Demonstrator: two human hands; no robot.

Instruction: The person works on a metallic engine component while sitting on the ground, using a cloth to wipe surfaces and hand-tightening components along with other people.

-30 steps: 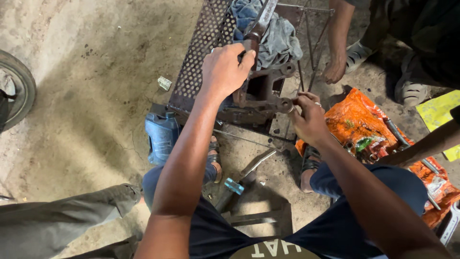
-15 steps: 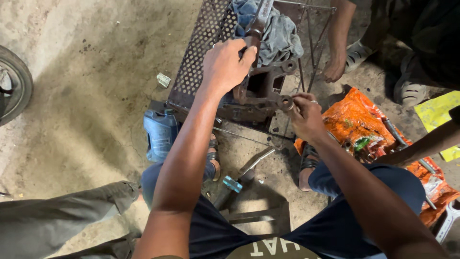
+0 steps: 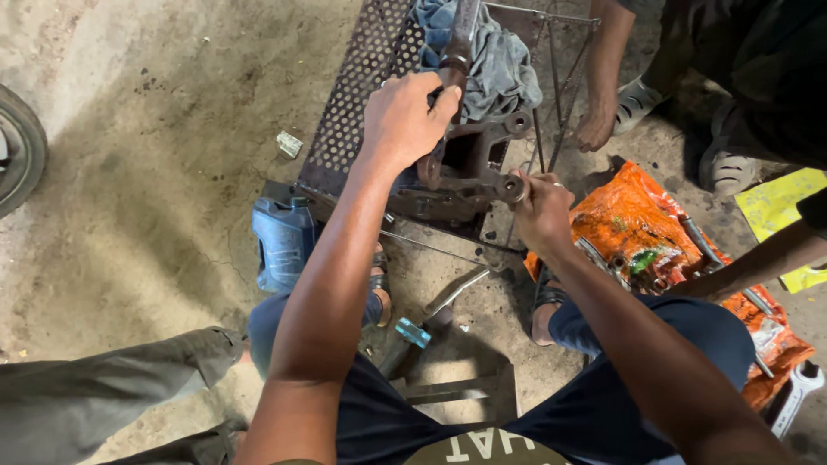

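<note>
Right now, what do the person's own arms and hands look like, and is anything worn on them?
Both arms are bare along their whole visible length: no sleeves, no gloves, no watch. The left hand shows no ring or marking. The right hand has a thin pale ring on one of its fingers. No cables or straps run along either arm.

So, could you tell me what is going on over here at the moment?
A person seated low over a concrete floor is working on a rusty cast-metal part that rests on a perforated metal rack. Their left hand grips the part's upper end, beside a blue-grey rag. Their right hand holds a small round fitting at the part's lug. Tools lie on an orange sack to the right, where another person's arm reaches in.
</note>
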